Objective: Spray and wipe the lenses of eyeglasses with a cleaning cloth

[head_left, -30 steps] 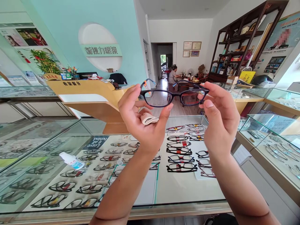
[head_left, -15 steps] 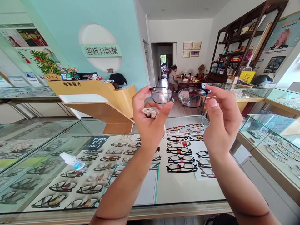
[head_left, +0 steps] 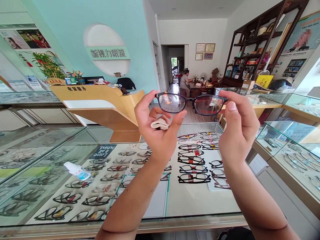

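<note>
A pair of dark-framed eyeglasses [head_left: 190, 100] is held up above the glass counter, lenses facing me. My left hand [head_left: 160, 123] grips the left end of the frame with its fingers, and a folded beige cloth [head_left: 160, 124] is tucked in the same palm. At the other end, my right hand [head_left: 238, 123] pinches the frame near the hinge between thumb and fingers. Below the hands, rows of eyeglasses [head_left: 194, 169] lie in the display case. A small white bottle [head_left: 77, 171] rests on its side on the glass to the left.
A glass display counter [head_left: 200, 218] spans the front, with another glass case [head_left: 295, 143] at right. Beyond stands a wooden reception desk [head_left: 105, 100]. A person [head_left: 185, 81] sits at a far table, near a dark wooden shelf [head_left: 252, 50].
The eyeglasses have turned to face me more squarely, so the bridge now shows. My left hand has shifted slightly left and down; my right hand has barely moved.
</note>
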`<state>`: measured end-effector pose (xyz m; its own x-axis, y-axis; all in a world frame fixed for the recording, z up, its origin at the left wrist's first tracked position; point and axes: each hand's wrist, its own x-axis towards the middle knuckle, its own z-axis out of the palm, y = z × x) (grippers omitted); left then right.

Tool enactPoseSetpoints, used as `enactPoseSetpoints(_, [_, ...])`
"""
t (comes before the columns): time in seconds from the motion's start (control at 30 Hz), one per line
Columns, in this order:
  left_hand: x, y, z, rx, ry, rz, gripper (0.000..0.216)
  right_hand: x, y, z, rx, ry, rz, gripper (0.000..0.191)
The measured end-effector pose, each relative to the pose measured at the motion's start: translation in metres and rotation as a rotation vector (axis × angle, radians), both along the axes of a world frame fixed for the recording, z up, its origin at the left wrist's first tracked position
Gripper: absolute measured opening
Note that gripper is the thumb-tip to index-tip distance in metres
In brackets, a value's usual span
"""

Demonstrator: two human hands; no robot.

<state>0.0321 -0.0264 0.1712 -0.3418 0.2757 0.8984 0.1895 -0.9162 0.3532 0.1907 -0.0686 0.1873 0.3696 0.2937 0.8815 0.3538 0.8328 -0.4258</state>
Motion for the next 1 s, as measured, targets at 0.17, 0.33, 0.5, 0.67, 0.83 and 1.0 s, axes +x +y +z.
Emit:
enactPoseSetpoints(0.17, [-0.002, -0.004, -0.003, 0.066, 0.043, 0.162, 0.087, 0.001, 0.005, 0.0, -0.055, 0.022, 0.081, 0.029])
enactPoseSetpoints(0.33, [-0.001, -0.003, -0.003, 0.125, 0.08, 0.238, 0.084, 0.002, 0.007, -0.001, -0.064, 0.026, 0.096, 0.031])
enactPoseSetpoints(0.5, [0.0, 0.0, -0.004, 0.145, 0.105, 0.265, 0.082, 0.001, 0.006, -0.002, -0.046, 0.033, 0.096, 0.032])
enactPoseSetpoints(0.67, [0.0, 0.001, -0.005, 0.147, 0.093, 0.237, 0.084, 0.0, 0.007, -0.002, -0.022, 0.037, 0.109, 0.03])
enactPoseSetpoints(0.83, [0.002, -0.004, -0.002, 0.017, 0.05, 0.116, 0.08, 0.001, 0.008, -0.001, -0.043, 0.113, 0.303, 0.025])
enactPoseSetpoints(1.0, [0.004, -0.002, -0.001, -0.018, 0.049, 0.097, 0.081, 0.005, 0.011, -0.001, -0.081, 0.098, 0.292, 0.027])
